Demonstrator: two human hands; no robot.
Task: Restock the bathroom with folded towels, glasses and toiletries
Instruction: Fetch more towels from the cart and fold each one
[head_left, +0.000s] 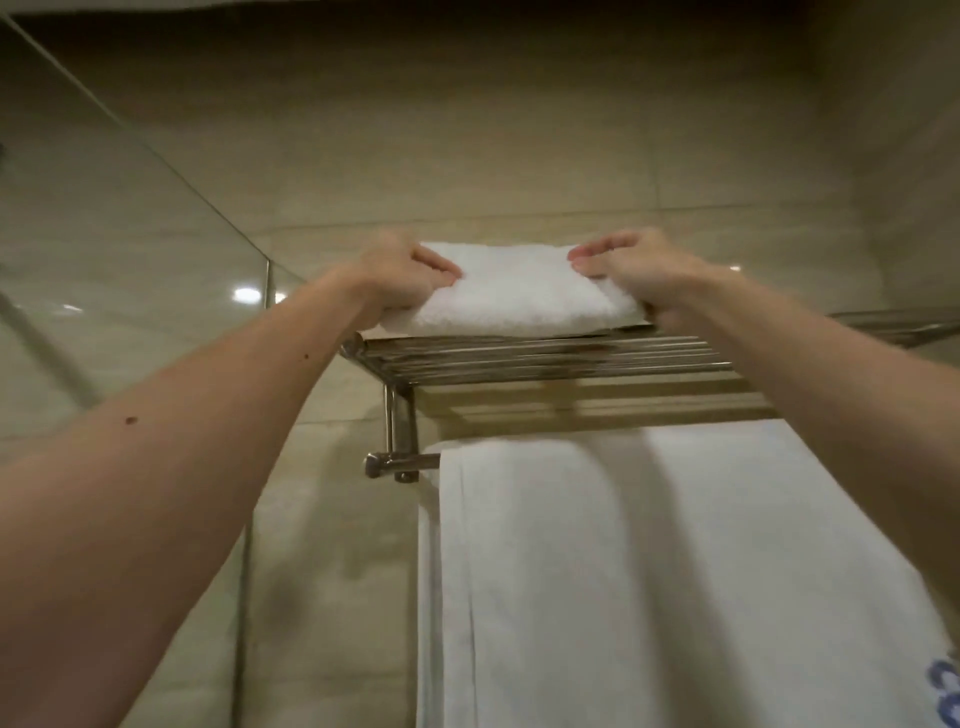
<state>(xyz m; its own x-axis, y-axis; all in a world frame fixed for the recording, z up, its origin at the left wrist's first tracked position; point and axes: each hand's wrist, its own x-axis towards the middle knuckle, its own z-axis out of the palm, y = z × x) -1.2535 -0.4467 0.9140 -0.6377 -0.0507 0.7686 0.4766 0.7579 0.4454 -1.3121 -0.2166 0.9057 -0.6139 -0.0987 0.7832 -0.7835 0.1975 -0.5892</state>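
A folded white towel (511, 291) lies on the chrome wall rack (545, 358) above head height. My left hand (400, 275) grips the towel's left end, thumb on top and fingers curled under it. My right hand (634, 270) grips the right end the same way. Both arms reach up from below. The back of the towel and the far side of the rack are hidden from this low angle.
A large white towel (649, 571) with blue marking at its lower right hangs from the rail (400, 462) under the rack. A glass shower panel (130, 260) stands at the left. Beige tiled wall (519, 130) fills the background.
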